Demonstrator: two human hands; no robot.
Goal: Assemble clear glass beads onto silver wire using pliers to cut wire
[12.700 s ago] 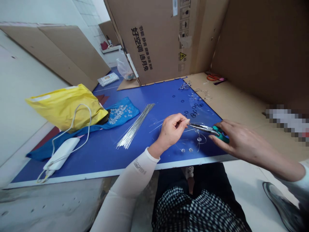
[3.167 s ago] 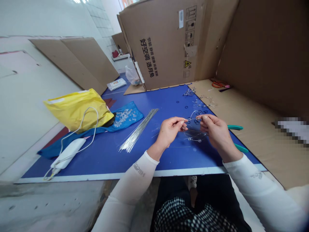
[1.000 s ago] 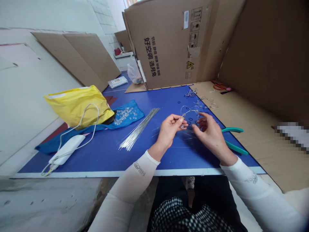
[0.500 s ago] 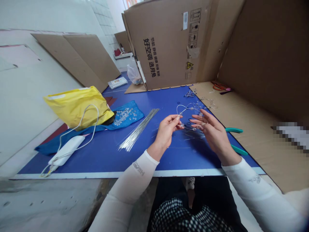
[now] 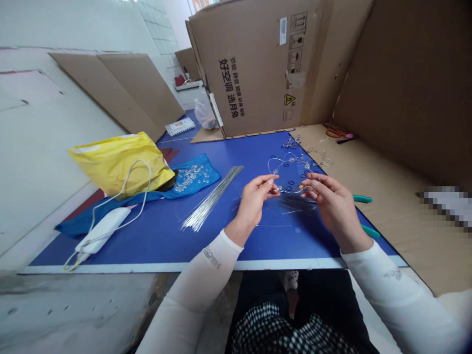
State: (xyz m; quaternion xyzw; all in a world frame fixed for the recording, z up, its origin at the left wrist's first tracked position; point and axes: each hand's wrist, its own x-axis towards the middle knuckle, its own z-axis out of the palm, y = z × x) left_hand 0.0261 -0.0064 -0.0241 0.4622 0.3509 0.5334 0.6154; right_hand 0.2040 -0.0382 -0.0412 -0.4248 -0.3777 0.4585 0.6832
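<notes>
- My left hand (image 5: 252, 199) is nearly closed, thumb and forefinger pinching the left side of a thin, silvery wire loop strung with clear round beads (image 5: 292, 160). If that pinch loosens, the springy wire could flick away.
- My right hand (image 5: 337, 206) has thumb and forefinger closed on the loop's right side, the other fingers loosely curled. Pulling harder here than on the left could kink the wire or stretch the loop out of round.
- The loop is held up between my hands, over the blue bench (image 5: 165, 251). I can't tell whether its ends are fastened; if one is free, tilting it could let beads slide off.
- Small black rings (image 5: 291, 183) lie beneath and beside it, so a low dip could snag one or push it about.
- Fine loose wires (image 5: 298, 205) lie just on the near side of the loop, easy to hook because they barely show against the blue.
- The green-handled pliers (image 5: 363, 198) sit by my right wrist, partly hidden behind it; drawing that arm back carelessly could knock them.
- On the far side, the tangled beaded wire pieces (image 5: 291, 142) could catch the loop if I reached that way with it.
</notes>
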